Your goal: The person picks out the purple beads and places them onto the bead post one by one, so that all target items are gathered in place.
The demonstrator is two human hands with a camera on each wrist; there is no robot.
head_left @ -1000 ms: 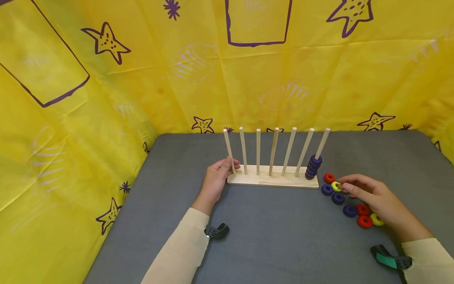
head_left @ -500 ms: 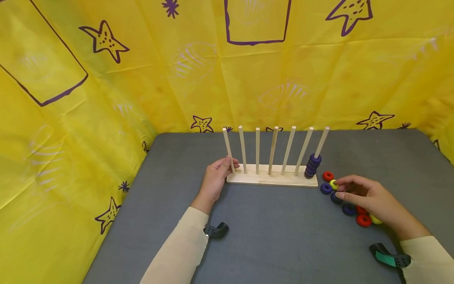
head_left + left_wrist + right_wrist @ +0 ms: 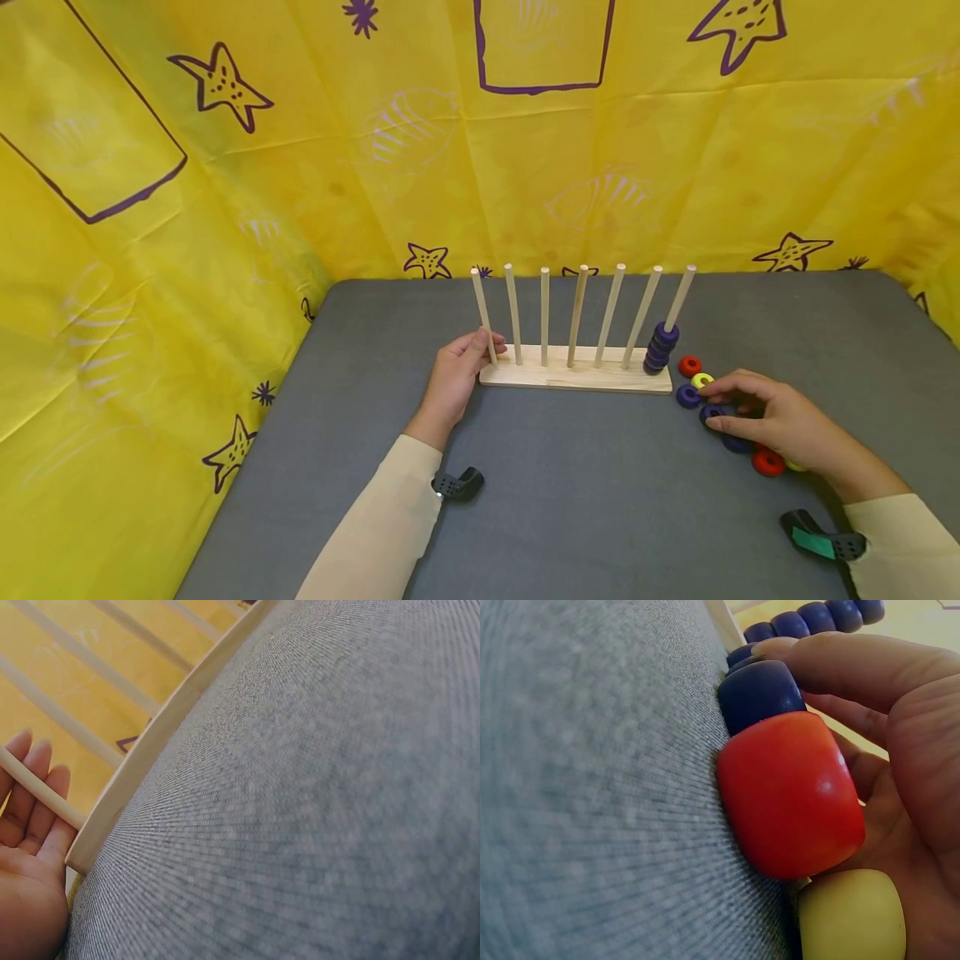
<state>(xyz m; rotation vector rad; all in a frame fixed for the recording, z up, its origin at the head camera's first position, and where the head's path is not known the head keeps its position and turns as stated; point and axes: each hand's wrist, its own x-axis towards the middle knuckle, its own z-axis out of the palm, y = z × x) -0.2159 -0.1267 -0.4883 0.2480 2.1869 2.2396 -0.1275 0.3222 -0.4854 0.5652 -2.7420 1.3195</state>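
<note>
A wooden peg rack [image 3: 570, 377] has a row of upright pegs on a flat base. Several purple-blue rings [image 3: 660, 350] are stacked on its rightmost peg. At the rack's left end my left hand [image 3: 453, 375] holds the end peg [image 3: 41, 787], its fingers passing behind it. My right hand [image 3: 780, 421] is low over the loose rings, thumb and index finger apart around a dark blue ring [image 3: 711, 413]. In the right wrist view the thumb tip overlaps blue rings, beside a red ring [image 3: 791, 795] and a yellow ring [image 3: 853, 919].
Past the right fingertips lie another red ring [image 3: 690, 366], a yellow ring [image 3: 702, 380] and a blue ring [image 3: 687, 396]. More rings sit partly hidden under the right hand. A yellow patterned cloth [image 3: 525, 167] hangs behind the grey table [image 3: 570, 500].
My right hand has shifted from the yellow ring toward the dark blue ring, its thumb moving lower and farther from the index finger. The left hand stays at the rack.
</note>
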